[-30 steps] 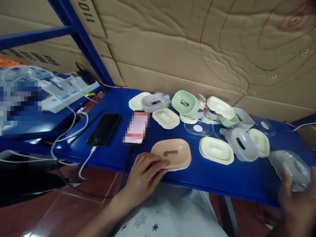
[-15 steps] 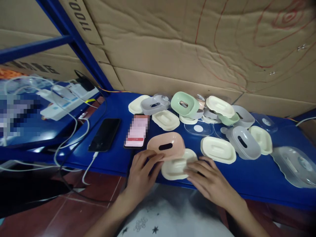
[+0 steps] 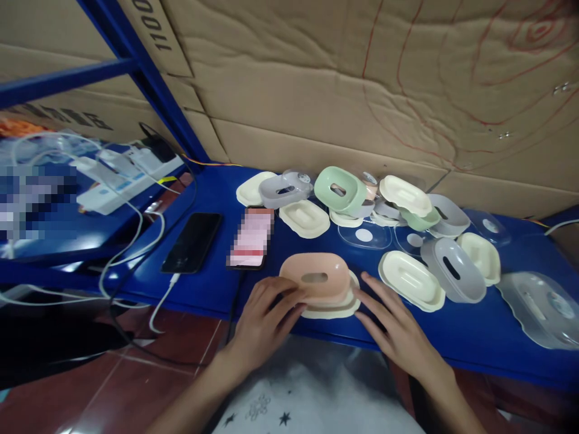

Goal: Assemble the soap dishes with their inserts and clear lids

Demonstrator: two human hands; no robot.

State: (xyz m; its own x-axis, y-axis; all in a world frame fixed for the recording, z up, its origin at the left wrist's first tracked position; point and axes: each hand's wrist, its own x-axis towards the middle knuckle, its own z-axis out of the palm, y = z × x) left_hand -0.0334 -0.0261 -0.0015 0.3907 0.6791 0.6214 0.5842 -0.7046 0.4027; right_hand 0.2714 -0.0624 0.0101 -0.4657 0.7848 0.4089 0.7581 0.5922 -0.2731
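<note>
A peach plastic box (image 3: 325,264) with a slot in its floor rests over a cream oval base (image 3: 332,312). The base's wavy rim shows at the front and right. Pinched between my left hand's (image 3: 266,310) thumb and fingers is the box's near left edge. My right hand (image 3: 392,322) has its fingers spread, with the tips touching or just beside the base's right rim. Another cream base (image 3: 411,280) lies right of this hand, and a grey slotted box (image 3: 453,270) stands beyond it.
A green box (image 3: 340,188), grey boxes, cream bases and clear covers (image 3: 364,235) crowd the back of the blue table. Two phones, one dark (image 3: 192,243) and one lit (image 3: 251,237), lie at the left. A cable-filled power strip (image 3: 129,184) sits farther left. Cardboard stands behind.
The peach box has moved right and now lies over the cream base, covering most of it. My right fingers have spread and drawn back to the rim. The right-hand cream base has turned slightly.
</note>
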